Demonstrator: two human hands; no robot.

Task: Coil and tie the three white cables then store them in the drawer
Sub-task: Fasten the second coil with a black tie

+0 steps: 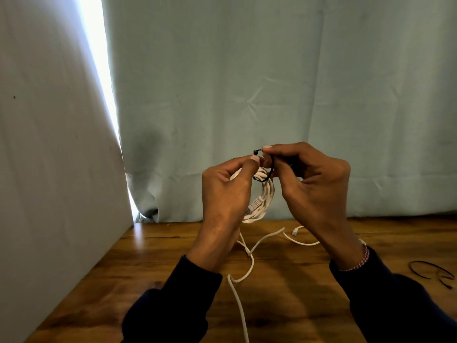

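Both hands are raised above the desk (173, 263), fingertips pinched together around a thin black tie (268, 175) looped over the top of a coiled white cable (265, 194). The right hand (314, 184) nips the tie between thumb and forefinger just behind its small black head, the remaining fingers curled in; the left hand (226, 191) closes its grip on the coil and the near side of the loop, thumb pressed against the bundle. The coil hangs between the two palms, clear of the desk or barely meeting it at its lowest turn, with one grey-booted plug (254, 205) lying against the strands. On the wood below, loose white cable (243, 276) trails in open bends toward the camera, and a second small plug end (294, 232) rests near the far edge; how many separate cables lie there cannot be told. At the right edge of the desk sit spare dark ties (431, 272), at least two, overlapping. Dark sleeves cover both forearms, and a red-and-white bracelet (363, 258) circles the right wrist. A pale curtain (272, 82) hangs behind, beside a white panel (49, 144) on the left.
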